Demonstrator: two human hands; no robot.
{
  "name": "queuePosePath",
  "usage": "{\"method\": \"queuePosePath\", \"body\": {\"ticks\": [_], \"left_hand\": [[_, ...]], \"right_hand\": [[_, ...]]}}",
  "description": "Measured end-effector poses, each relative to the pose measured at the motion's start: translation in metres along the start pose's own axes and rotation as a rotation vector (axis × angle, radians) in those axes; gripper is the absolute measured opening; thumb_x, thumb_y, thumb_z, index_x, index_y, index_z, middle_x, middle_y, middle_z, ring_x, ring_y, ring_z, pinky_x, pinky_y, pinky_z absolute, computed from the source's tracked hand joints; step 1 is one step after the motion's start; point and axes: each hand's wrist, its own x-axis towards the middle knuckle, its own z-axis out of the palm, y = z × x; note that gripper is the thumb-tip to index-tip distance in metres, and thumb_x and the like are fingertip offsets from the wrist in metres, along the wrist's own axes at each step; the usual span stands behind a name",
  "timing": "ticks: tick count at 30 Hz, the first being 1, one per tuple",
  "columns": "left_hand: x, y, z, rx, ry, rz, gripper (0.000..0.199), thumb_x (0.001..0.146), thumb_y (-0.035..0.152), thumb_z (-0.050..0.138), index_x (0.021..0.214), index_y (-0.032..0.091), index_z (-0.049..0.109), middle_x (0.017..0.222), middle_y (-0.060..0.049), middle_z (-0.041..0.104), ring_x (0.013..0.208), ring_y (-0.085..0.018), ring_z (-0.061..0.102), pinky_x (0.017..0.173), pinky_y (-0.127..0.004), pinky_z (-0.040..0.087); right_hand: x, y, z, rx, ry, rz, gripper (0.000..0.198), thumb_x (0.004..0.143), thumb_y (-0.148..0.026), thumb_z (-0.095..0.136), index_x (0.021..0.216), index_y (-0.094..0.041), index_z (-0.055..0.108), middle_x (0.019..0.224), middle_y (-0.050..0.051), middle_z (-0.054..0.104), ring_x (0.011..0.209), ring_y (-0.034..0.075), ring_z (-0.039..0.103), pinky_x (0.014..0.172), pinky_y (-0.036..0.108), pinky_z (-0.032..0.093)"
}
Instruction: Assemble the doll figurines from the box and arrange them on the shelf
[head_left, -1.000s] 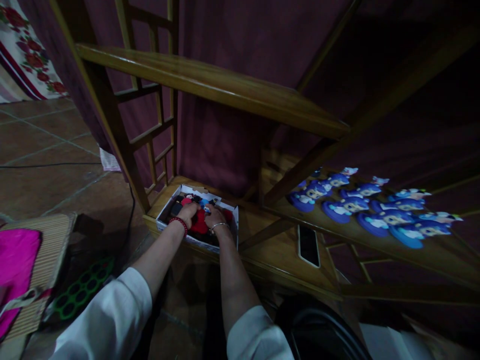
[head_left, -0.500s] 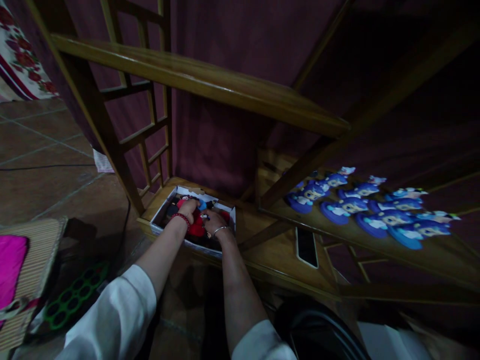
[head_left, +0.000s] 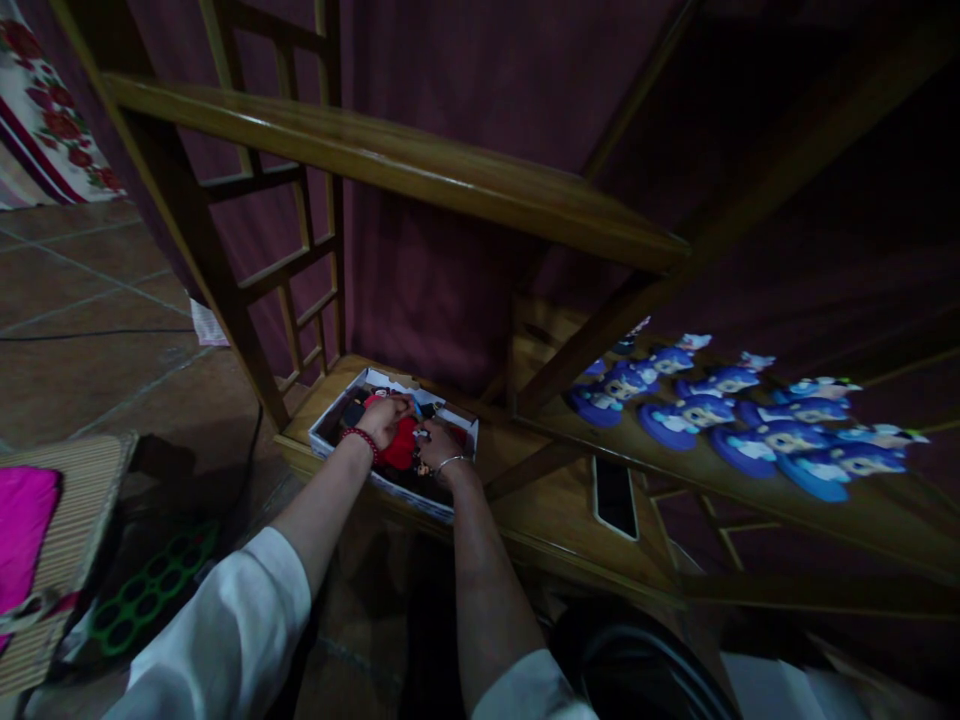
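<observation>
A shallow white cardboard box (head_left: 321, 436) stands on the low wooden shelf, holding red, black and blue items too small and dim to name. My left hand (head_left: 385, 419), with a red beaded bracelet at the wrist, reaches into it with bent fingers over a bright red piece (head_left: 400, 447). Beside it, my right hand (head_left: 441, 446), wearing a thin bangle, has its fingers curled down among the same items. Both hands look closed, but what lies between their fingertips is hidden.
Several blue-haired figurines (head_left: 694, 408) on round bases stand on the raised shelf at right. A phone (head_left: 615, 497) lies on the lower shelf (head_left: 540, 515). A wooden bar (head_left: 405, 165) crosses above my hands. At left are a woven stool (head_left: 90, 500) and a green rack (head_left: 150, 590).
The box has shifted slightly to the right in view, and both hands with it. My left fingers now reach further right, over the blue piece that showed more before.
</observation>
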Motion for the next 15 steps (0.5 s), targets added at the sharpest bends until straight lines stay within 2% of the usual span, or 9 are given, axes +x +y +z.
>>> {"method": "queuePosePath", "body": {"ticks": [6, 8, 11, 15], "left_hand": [[-0.011, 0.008, -0.005, 0.042, -0.039, -0.062, 0.020, 0.064, 0.001, 0.050, 0.079, 0.013, 0.056, 0.067, -0.005, 0.061, 0.063, -0.014, 0.059, 0.058, -0.025, 0.048], [-0.014, 0.008, -0.010, 0.125, -0.079, -0.075, 0.023, 0.064, 0.004, 0.053, 0.085, 0.013, 0.056, 0.069, -0.006, 0.062, 0.064, -0.016, 0.059, 0.060, -0.030, 0.049], [-0.021, 0.006, -0.016, 0.342, -0.164, -0.074, 0.028, 0.061, 0.008, 0.060, 0.088, 0.014, 0.057, 0.070, -0.006, 0.062, 0.066, -0.020, 0.059, 0.057, -0.033, 0.050], [-0.031, 0.003, -0.018, 0.473, -0.259, -0.024, 0.022, 0.055, 0.006, 0.063, 0.074, 0.015, 0.060, 0.068, -0.006, 0.062, 0.073, -0.022, 0.058, 0.052, -0.026, 0.047]], "right_hand": [[-0.009, -0.007, -0.015, -0.167, 0.017, 0.060, 0.024, 0.077, -0.024, 0.041, 0.090, -0.020, 0.061, 0.098, 0.009, 0.063, 0.091, 0.021, 0.057, 0.075, 0.029, 0.040], [-0.012, -0.009, -0.019, -0.188, -0.001, 0.063, 0.024, 0.078, -0.026, 0.041, 0.091, -0.020, 0.061, 0.101, 0.010, 0.063, 0.095, 0.023, 0.056, 0.077, 0.030, 0.040], [-0.014, -0.008, -0.019, -0.151, -0.042, 0.078, 0.027, 0.078, -0.030, 0.043, 0.097, -0.021, 0.059, 0.105, 0.010, 0.061, 0.098, 0.024, 0.055, 0.080, 0.032, 0.040], [-0.006, -0.006, -0.008, -0.009, -0.043, 0.035, 0.028, 0.077, -0.028, 0.046, 0.103, -0.021, 0.056, 0.103, 0.008, 0.061, 0.094, 0.022, 0.056, 0.079, 0.032, 0.042]]}}
